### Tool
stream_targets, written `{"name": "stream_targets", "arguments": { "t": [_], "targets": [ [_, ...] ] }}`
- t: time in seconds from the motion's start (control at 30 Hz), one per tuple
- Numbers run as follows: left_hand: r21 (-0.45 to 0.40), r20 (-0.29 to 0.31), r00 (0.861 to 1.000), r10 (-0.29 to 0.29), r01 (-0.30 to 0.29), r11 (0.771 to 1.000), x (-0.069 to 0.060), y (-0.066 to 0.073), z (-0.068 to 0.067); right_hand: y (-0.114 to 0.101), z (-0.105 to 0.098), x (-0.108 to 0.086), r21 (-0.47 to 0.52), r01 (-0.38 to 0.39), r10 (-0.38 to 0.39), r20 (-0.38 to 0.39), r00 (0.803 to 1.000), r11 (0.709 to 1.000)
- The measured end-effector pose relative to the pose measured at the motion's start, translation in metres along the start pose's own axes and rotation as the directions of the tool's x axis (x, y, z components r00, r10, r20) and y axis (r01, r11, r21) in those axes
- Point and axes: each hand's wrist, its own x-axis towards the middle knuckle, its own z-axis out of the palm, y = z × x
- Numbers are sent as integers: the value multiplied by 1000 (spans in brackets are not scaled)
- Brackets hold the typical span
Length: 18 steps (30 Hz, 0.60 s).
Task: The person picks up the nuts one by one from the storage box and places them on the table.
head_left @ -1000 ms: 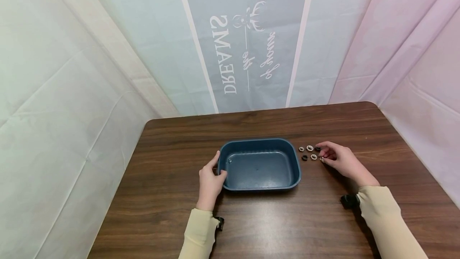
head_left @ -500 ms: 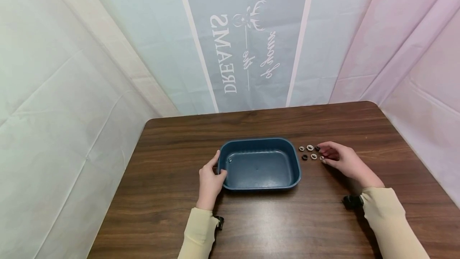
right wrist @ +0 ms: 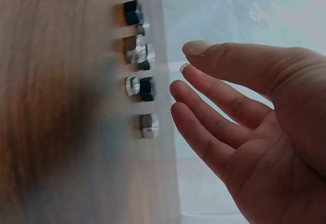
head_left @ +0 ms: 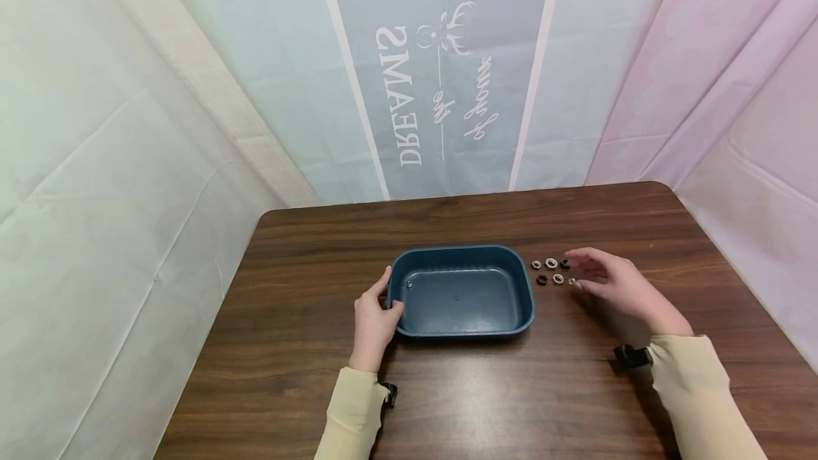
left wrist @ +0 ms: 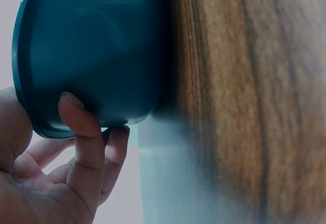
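Note:
A dark blue plastic bin (head_left: 460,333) lies on the wooden table. My left hand (head_left: 373,321) grips its left wall, thumb over the rim; the left wrist view shows the fingers (left wrist: 87,152) against the bin's side (left wrist: 102,40). Right of the bin, several hex nuts stand in two short rows: silver ones (head_left: 551,263) and black ones (head_left: 542,280). My right hand (head_left: 616,286) hovers at their right end, thumb tip near a small silver nut (head_left: 571,281). In the right wrist view its fingers are spread loosely, holding nothing, and another silver nut (right wrist: 149,126) shows.
A small shiny round spot (head_left: 410,285) sits inside the bin at its left; I cannot tell what it is. Printed cloth (head_left: 447,91) hangs behind the table (head_left: 307,304), with white cloth (head_left: 128,197) along the left and more at the right.
My right hand has drawn slightly to the right and its thumb and fingers have parted, leaving the small silver nut on the table. The left hand and the bin have stayed put.

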Motion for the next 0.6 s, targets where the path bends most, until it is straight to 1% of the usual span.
{"name": "stream_targets", "arguments": {
  "t": [0.17, 0.33, 0.47, 0.6],
  "targets": [
    [-5, 5, 1000, -9, 9, 1000, 0, 1, 0, -8, -3, 3, 12, 28, -28, 0, 1000, 1000],
    [-6, 12, 1000, -17, 17, 1000, 0, 1, 0, -18, -4, 8, 37, 32, -32, 3, 999, 999],
    [-3, 9, 1000, -6, 6, 1000, 0, 1, 0, -27, -4, 14, 66, 45, -47, 21, 999, 997],
    [-1, 5, 1000, -6, 6, 1000, 0, 1, 0, -36, -6, 21, 76, 61, -66, 54, 996, 995]
  ]
}}
